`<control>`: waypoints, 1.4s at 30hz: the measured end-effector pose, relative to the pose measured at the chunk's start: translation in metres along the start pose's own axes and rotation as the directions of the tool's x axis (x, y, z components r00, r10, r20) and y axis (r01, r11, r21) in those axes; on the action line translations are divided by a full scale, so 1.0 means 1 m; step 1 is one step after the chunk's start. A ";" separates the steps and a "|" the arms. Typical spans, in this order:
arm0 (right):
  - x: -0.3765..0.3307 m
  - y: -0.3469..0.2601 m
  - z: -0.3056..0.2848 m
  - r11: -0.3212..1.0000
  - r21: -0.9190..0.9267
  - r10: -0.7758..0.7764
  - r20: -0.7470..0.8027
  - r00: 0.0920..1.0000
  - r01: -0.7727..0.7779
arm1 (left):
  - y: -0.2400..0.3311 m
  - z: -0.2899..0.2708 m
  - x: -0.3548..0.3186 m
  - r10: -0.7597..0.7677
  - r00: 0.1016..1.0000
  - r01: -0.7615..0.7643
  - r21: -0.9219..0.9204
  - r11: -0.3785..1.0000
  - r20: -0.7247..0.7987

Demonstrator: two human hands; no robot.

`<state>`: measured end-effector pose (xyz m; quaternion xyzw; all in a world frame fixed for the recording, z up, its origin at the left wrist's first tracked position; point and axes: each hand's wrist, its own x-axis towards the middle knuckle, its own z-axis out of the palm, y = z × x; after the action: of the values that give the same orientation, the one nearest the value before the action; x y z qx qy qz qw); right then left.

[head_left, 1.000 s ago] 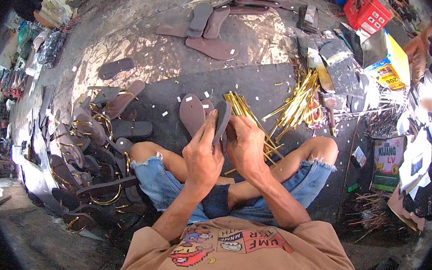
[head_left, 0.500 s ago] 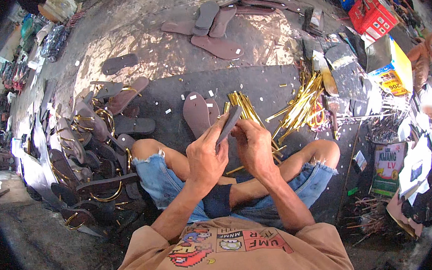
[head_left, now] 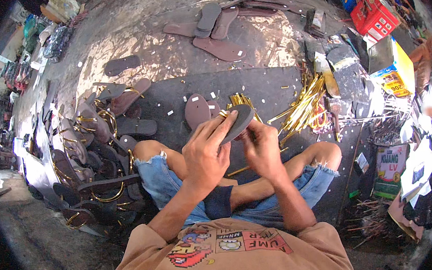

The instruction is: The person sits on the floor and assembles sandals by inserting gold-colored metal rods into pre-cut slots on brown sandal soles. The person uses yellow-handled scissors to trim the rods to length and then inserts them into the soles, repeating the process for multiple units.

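Above my crossed legs, a dark sandal sole (head_left: 239, 124) is held up, tilted, its broad dark face showing. My left hand (head_left: 204, 151) is closed on its left side, fingers along the edge, with a small gold band (head_left: 223, 114) by the fingertips. My right hand (head_left: 261, 149) is closed at the lower right edge, fingers curled against the sole; its fingertips are partly hidden. Just beyond, brown soles (head_left: 197, 110) lie on the black mat (head_left: 166, 95), next to a bundle of gold strips (head_left: 241, 101) partly covered by the held sole.
Sandals with gold straps (head_left: 107, 157) are heaped on my left. To the right lies a larger pile of gold strips (head_left: 306, 104). Brown soles (head_left: 218, 48) are spread farther off. A red box (head_left: 375, 15), a yellow box (head_left: 394, 70) and a tin (head_left: 391, 168) stand at the right.
The held sole has turned from nearly edge-on so its broad face now shows. My right hand has shifted slightly right and down along it; the left still grips the other side.
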<state>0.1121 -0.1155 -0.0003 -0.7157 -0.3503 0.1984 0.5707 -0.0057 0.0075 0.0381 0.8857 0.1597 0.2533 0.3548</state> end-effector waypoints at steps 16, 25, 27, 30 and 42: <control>0.033 0.036 -0.017 0.802 -0.592 -0.235 -0.181 0.955 0.085 | -0.068 0.037 -0.028 -0.273 0.948 0.274 -0.017 0.962 -0.161; 0.013 0.057 0.002 0.820 -0.526 -0.338 -0.125 0.933 0.227 | -0.039 0.045 -0.018 -0.485 0.875 0.252 -0.850 0.463 -0.005; 0.018 0.044 0.004 0.785 -0.598 -0.261 -0.079 0.962 0.164 | -0.039 0.048 -0.018 -0.512 0.859 0.331 -0.786 0.522 0.022; 0.020 0.034 0.007 0.946 0.244 0.238 -0.078 0.968 -0.213 | -0.042 0.052 -0.022 -0.598 0.801 0.334 -0.854 0.400 0.032; 0.009 0.011 0.034 0.997 -0.072 -0.047 -0.302 0.952 0.026 | -0.046 0.062 -0.027 -0.607 0.794 0.303 -0.880 0.366 0.021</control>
<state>0.0984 -0.0869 -0.0190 -0.7498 -0.2781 0.0638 0.5970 0.0025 -0.0071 -0.0419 0.4617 0.3094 0.3217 0.7665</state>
